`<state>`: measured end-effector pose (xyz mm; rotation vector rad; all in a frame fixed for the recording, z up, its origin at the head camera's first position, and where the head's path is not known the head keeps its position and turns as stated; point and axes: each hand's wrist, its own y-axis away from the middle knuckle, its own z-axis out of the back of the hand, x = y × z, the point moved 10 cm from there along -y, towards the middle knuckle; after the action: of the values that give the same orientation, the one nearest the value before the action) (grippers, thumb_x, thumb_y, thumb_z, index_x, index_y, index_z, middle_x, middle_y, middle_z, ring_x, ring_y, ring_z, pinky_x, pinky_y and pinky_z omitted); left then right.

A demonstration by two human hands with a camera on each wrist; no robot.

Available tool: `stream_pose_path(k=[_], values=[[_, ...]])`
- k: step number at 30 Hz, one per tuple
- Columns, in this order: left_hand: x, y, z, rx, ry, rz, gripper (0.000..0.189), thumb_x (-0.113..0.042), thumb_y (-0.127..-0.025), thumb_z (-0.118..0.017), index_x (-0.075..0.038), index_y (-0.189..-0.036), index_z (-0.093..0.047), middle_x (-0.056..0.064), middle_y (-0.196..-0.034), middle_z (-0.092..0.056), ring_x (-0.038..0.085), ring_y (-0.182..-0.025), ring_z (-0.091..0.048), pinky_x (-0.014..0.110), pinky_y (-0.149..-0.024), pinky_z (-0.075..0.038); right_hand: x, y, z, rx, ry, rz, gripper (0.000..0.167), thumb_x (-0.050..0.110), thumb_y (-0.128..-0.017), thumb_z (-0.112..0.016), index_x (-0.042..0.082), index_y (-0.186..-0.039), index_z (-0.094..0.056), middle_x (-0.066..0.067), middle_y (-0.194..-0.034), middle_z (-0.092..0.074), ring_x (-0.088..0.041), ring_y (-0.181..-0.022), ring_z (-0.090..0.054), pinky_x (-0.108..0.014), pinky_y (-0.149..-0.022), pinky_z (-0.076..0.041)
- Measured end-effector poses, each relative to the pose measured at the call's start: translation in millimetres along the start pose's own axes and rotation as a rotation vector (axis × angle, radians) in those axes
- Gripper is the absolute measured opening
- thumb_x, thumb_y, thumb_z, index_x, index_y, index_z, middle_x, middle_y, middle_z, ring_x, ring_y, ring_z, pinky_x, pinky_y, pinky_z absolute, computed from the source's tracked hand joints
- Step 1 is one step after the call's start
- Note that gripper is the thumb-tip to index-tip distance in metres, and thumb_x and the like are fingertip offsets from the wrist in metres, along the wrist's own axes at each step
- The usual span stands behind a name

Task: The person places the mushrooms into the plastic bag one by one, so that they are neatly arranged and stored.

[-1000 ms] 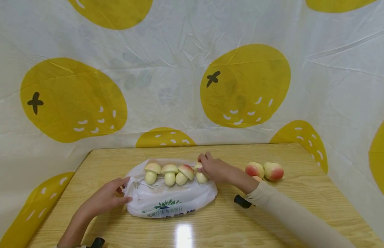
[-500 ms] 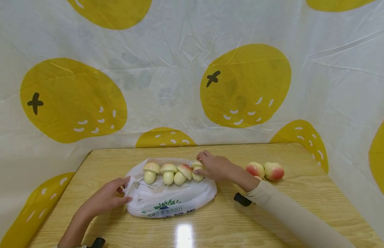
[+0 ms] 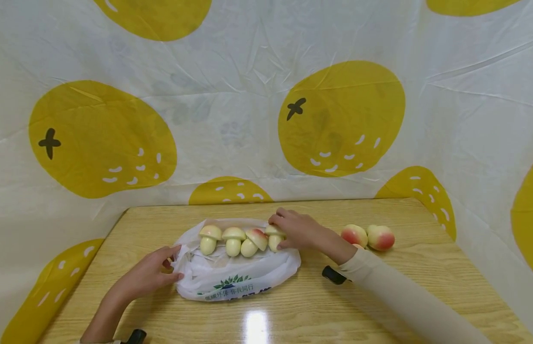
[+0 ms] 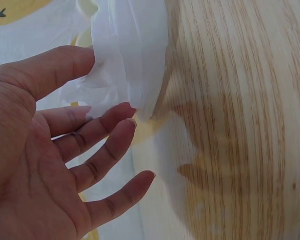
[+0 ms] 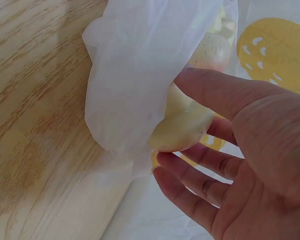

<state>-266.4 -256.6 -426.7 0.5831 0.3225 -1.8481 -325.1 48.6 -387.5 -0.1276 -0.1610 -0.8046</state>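
Note:
A white plastic bag (image 3: 240,274) with green and blue print lies on the table, its mouth spread. Several pale yellow toy mushrooms with reddish caps lie in a row in it; the leftmost mushroom (image 3: 208,246) has its stem toward the viewer. My left hand (image 3: 152,272) holds the bag's left edge between thumb and fingertips; the lower fingers are free of it in the left wrist view. My right hand (image 3: 299,231) is around the rightmost mushroom (image 5: 182,130), fingertips at its cap and thumb near the stem. The bag's film partly covers that mushroom in the right wrist view.
Right of the bag, rounded yellow-and-red pieces (image 3: 380,238) lie together, partly hidden by the right forearm. The wooden table (image 3: 292,310) ends at a white curtain (image 3: 232,134) with yellow fruit prints.
My right hand has shifted slightly left, bringing the rightmost mushroom closer to its neighbour; its thumb has moved off the front of the stem. My left hand and the bag look almost still.

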Motion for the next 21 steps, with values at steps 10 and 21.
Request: stream_pose_path(k=[10,21], values=[[0.2,0.3,1.1,0.003,0.010,0.014,0.080,-0.031,-0.086,-0.083,0.012,-0.144,-0.048,0.004,-0.111,-0.064,0.016,-0.095,-0.060,0.030,-0.075,-0.051,5.3,-7.1,-0.7,0.010,-0.108,0.055,0.065,0.037,-0.084,-0.085,0.010,-0.136,-0.058,-0.006,-0.129,-0.053,-0.023,-0.111,-0.055,-0.042,-0.088,-0.051],[1.1,-0.7,0.5,0.004,0.007,0.022,0.080,-0.031,-0.086,-0.083,0.011,-0.144,-0.048,0.003,-0.109,-0.063,0.016,-0.095,-0.059,0.029,-0.075,-0.051,23.2,-22.2,-4.2,-0.010,-0.022,0.098,0.055,0.048,-0.081,-0.083,0.013,-0.121,-0.068,-0.004,-0.118,-0.058,-0.020,-0.106,-0.056,-0.038,-0.087,-0.050]])
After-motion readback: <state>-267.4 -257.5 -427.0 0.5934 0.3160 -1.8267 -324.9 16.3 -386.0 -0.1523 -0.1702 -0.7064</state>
